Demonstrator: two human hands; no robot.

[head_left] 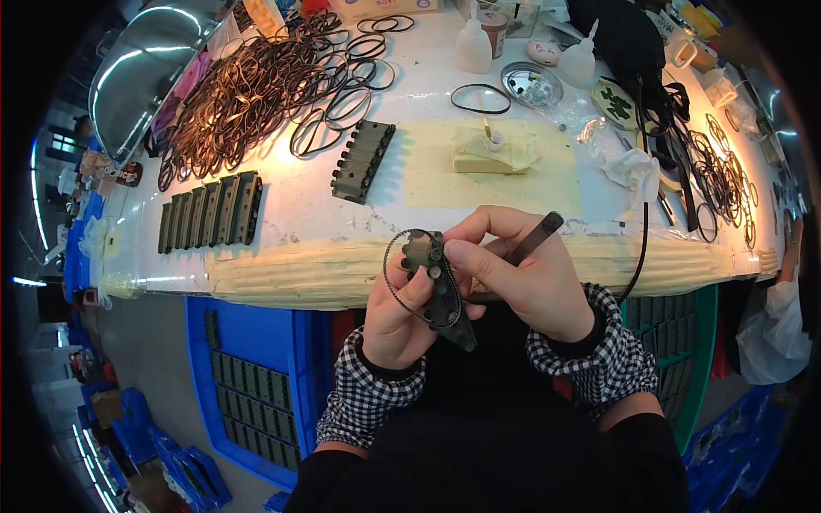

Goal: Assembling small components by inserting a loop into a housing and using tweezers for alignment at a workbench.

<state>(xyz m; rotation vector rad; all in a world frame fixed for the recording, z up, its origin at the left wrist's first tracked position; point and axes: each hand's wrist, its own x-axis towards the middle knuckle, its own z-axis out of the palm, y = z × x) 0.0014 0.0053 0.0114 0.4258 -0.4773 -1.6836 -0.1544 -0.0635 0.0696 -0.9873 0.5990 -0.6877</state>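
Just past the table's front edge, my left hand [398, 312] is closed around a dark green toy-like chassis piece [445, 308] with small round wheels along it. A thin black toothed rubber belt [387, 278] loops around its upper part and hangs wide on the left side. My right hand [522, 269] pinches at the upper end of the piece, where the belt meets the wheels. A dark flat-ended stick-like tool [539, 237] lies in the same hand, its working tip hidden by the fingers. Whether the belt sits on the wheels I cannot tell.
A heap of black belts [248, 103] covers the back left. Rows of green pieces [209, 211] and another group [363, 162] stand nearer. A yellow block [492, 160], white squeeze bottles [473, 47] and a metal dish [530, 84] lie beyond. A blue crate [201, 376] is below.
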